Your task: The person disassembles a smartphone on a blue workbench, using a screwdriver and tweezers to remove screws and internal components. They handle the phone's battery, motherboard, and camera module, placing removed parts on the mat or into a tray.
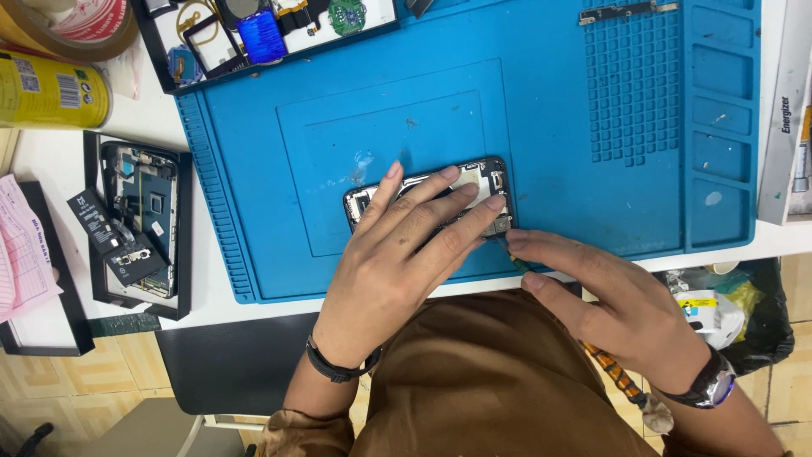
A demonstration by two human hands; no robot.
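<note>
The left hand (397,254) lay spread over the opened phone (431,199) on the blue mat (592,195) near the counter's front edge, pressing, not clenched. The right hand (609,309) pinched a screwdriver (514,254); steady, upright pressure seemed wise.

**Colours and patterns on the bench**

Work mat (592,211): bright blue, with a grid of small squares at upper right. Opened phone (482,182): black frame, white and grey inside. Second phone (144,211): black, on a black tray. Tin (51,89): yellow. Paper slip (21,250): pink. Tape roll (76,25): brown. Tool handle (613,372): orange and black stripes. Garment (491,381): plain brown. Wristband (334,366): black. Table (51,156): white.
</note>
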